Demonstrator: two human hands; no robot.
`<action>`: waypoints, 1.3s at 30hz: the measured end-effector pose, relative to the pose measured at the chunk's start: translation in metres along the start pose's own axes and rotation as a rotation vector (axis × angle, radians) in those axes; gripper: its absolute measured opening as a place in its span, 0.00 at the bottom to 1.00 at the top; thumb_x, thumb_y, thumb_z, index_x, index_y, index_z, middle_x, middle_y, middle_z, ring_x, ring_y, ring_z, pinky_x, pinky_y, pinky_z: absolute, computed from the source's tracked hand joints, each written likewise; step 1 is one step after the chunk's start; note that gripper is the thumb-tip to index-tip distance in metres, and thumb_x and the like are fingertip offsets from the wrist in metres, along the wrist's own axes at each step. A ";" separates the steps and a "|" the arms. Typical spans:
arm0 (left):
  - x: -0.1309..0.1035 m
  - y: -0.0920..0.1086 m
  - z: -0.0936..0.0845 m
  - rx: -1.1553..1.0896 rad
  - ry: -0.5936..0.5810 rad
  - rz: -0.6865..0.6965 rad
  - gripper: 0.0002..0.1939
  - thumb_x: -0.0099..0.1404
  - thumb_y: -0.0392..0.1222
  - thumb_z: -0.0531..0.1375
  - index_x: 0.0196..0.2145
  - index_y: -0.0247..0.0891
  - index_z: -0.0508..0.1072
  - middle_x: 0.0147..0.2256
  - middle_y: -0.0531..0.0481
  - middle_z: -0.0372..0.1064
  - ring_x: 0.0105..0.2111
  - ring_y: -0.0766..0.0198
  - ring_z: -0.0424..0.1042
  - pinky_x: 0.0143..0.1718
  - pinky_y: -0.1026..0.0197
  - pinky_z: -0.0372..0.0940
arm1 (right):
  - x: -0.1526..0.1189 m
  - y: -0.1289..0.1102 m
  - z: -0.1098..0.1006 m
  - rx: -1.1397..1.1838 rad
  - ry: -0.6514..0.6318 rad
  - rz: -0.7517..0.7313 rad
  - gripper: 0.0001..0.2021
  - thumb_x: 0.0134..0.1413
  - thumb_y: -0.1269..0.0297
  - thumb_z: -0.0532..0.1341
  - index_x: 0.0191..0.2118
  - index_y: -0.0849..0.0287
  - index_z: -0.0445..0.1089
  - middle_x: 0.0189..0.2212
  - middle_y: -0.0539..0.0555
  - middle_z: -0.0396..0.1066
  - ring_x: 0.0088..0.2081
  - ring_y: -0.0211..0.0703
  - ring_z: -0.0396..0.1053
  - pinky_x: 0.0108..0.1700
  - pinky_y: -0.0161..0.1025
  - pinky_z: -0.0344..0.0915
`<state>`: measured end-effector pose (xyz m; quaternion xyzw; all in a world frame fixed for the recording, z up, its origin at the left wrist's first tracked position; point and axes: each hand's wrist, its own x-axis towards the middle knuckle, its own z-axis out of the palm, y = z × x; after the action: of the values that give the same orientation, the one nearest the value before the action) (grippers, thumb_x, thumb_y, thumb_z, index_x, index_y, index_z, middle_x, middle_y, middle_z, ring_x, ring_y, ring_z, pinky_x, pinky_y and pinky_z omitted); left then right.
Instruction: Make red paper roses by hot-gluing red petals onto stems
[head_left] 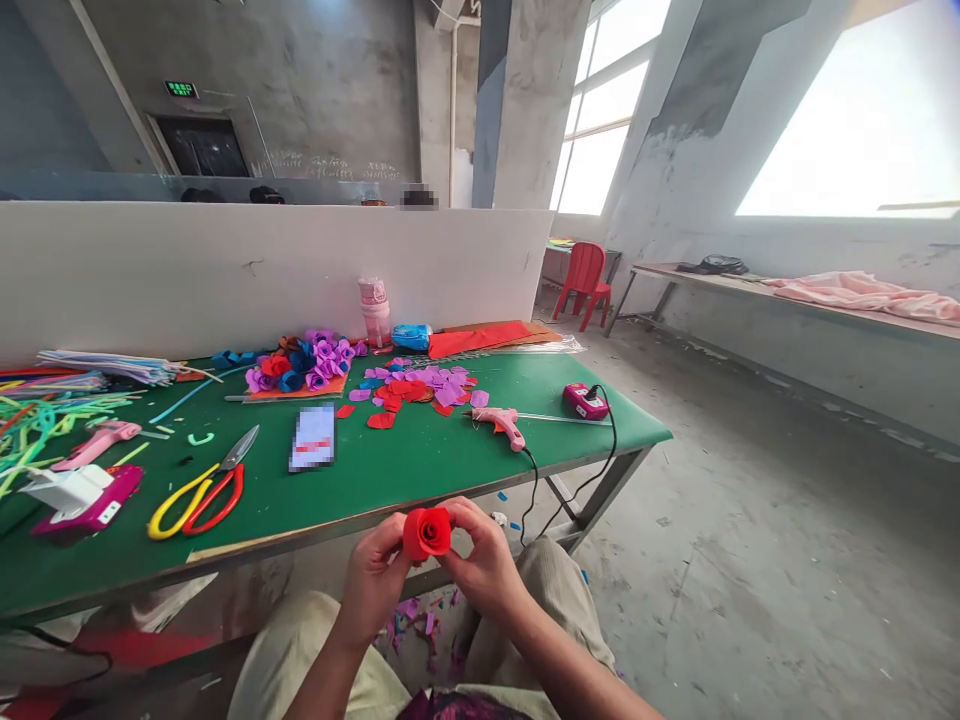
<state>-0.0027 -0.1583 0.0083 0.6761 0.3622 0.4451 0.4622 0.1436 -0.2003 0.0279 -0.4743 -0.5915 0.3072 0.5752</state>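
A red paper rose (427,535) with a spiral centre is held between both hands, above my lap and just off the table's front edge. My left hand (377,572) pinches its left side, and my right hand (480,558) grips its right side with thumb and fingers. On the green table (420,465) beyond them lie loose red and purple paper petals (420,388). A pink glue gun (501,424) rests to the right of the petals. Finished paper flowers (307,362) in purple, red and blue are heaped further back.
Scissors (206,492) with yellow and red handles, a phone (313,437) and a second pink glue gun (97,442) lie to the left. A pink bottle (374,313) stands by the white partition (285,265). A power socket (586,402) with a dangling cord sits at right.
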 end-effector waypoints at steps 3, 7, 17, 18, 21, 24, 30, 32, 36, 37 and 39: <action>-0.001 0.000 0.001 0.001 -0.023 -0.008 0.09 0.59 0.45 0.61 0.27 0.38 0.75 0.25 0.51 0.69 0.25 0.66 0.66 0.27 0.65 0.63 | -0.002 0.002 -0.001 -0.011 0.005 -0.001 0.10 0.46 0.76 0.60 0.34 0.55 0.74 0.33 0.52 0.70 0.35 0.42 0.66 0.39 0.37 0.61; -0.003 -0.003 0.004 -0.078 -0.039 -0.084 0.10 0.59 0.47 0.61 0.31 0.38 0.76 0.22 0.52 0.67 0.22 0.66 0.65 0.26 0.65 0.63 | -0.003 0.002 -0.001 -0.005 0.022 0.026 0.07 0.49 0.71 0.61 0.34 0.54 0.74 0.33 0.52 0.71 0.35 0.43 0.67 0.39 0.38 0.61; 0.000 0.008 0.005 -0.364 0.139 -0.318 0.10 0.53 0.45 0.65 0.28 0.35 0.72 0.25 0.51 0.72 0.19 0.70 0.65 0.20 0.66 0.62 | -0.004 0.021 -0.008 0.026 0.072 0.212 0.11 0.55 0.57 0.59 0.27 0.58 0.70 0.24 0.51 0.70 0.28 0.40 0.64 0.33 0.36 0.59; 0.000 0.008 0.004 -0.399 0.135 -0.338 0.11 0.52 0.45 0.66 0.28 0.35 0.72 0.25 0.51 0.72 0.19 0.70 0.65 0.20 0.66 0.61 | -0.004 0.022 -0.008 0.019 0.061 0.225 0.12 0.55 0.57 0.59 0.27 0.58 0.70 0.23 0.51 0.70 0.28 0.40 0.65 0.33 0.36 0.58; 0.000 0.008 0.004 -0.516 0.104 -0.378 0.10 0.52 0.43 0.66 0.27 0.35 0.71 0.25 0.52 0.71 0.18 0.72 0.64 0.19 0.68 0.59 | -0.003 0.020 -0.007 0.012 0.032 0.243 0.14 0.55 0.55 0.59 0.25 0.59 0.70 0.21 0.51 0.69 0.26 0.40 0.65 0.32 0.36 0.58; 0.000 0.006 0.004 -0.596 0.078 -0.405 0.09 0.53 0.42 0.66 0.28 0.35 0.70 0.24 0.53 0.71 0.18 0.73 0.63 0.19 0.69 0.59 | -0.002 0.017 -0.004 0.024 0.045 0.207 0.12 0.53 0.56 0.61 0.26 0.58 0.70 0.23 0.50 0.69 0.27 0.39 0.64 0.32 0.35 0.59; 0.001 0.003 0.002 -0.663 0.096 -0.429 0.10 0.53 0.41 0.66 0.30 0.35 0.70 0.25 0.53 0.71 0.18 0.73 0.64 0.19 0.69 0.59 | -0.001 0.019 -0.012 0.018 0.073 0.190 0.09 0.55 0.59 0.59 0.36 0.58 0.71 0.26 0.50 0.69 0.27 0.38 0.62 0.31 0.34 0.59; 0.001 0.002 0.000 -0.680 0.097 -0.430 0.09 0.53 0.40 0.66 0.30 0.36 0.70 0.26 0.53 0.71 0.19 0.73 0.64 0.19 0.69 0.59 | 0.001 0.023 -0.022 -0.010 0.084 0.199 0.09 0.54 0.60 0.59 0.38 0.58 0.71 0.28 0.51 0.69 0.28 0.38 0.63 0.31 0.34 0.59; 0.002 -0.001 -0.003 -0.704 0.072 -0.419 0.08 0.54 0.41 0.66 0.29 0.36 0.70 0.26 0.53 0.70 0.19 0.73 0.63 0.19 0.69 0.58 | 0.002 0.031 -0.038 -0.042 0.041 0.290 0.10 0.55 0.59 0.57 0.34 0.60 0.71 0.26 0.52 0.70 0.26 0.38 0.63 0.29 0.34 0.59; 0.002 -0.001 -0.002 -0.699 0.067 -0.414 0.08 0.54 0.41 0.66 0.29 0.36 0.71 0.26 0.53 0.70 0.19 0.73 0.63 0.19 0.69 0.58 | 0.001 0.033 -0.040 -0.048 0.031 0.302 0.10 0.55 0.59 0.56 0.34 0.60 0.71 0.26 0.53 0.70 0.26 0.38 0.63 0.28 0.34 0.59; 0.001 0.000 -0.001 -0.659 0.069 -0.388 0.08 0.54 0.42 0.66 0.27 0.35 0.71 0.26 0.52 0.70 0.19 0.73 0.63 0.19 0.68 0.58 | 0.000 0.033 -0.041 -0.051 0.016 0.308 0.10 0.55 0.60 0.56 0.35 0.60 0.70 0.27 0.53 0.71 0.27 0.39 0.65 0.29 0.34 0.61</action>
<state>-0.0035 -0.1564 0.0085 0.3949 0.3364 0.4644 0.7179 0.1900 -0.1953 0.0037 -0.5763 -0.5149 0.3727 0.5137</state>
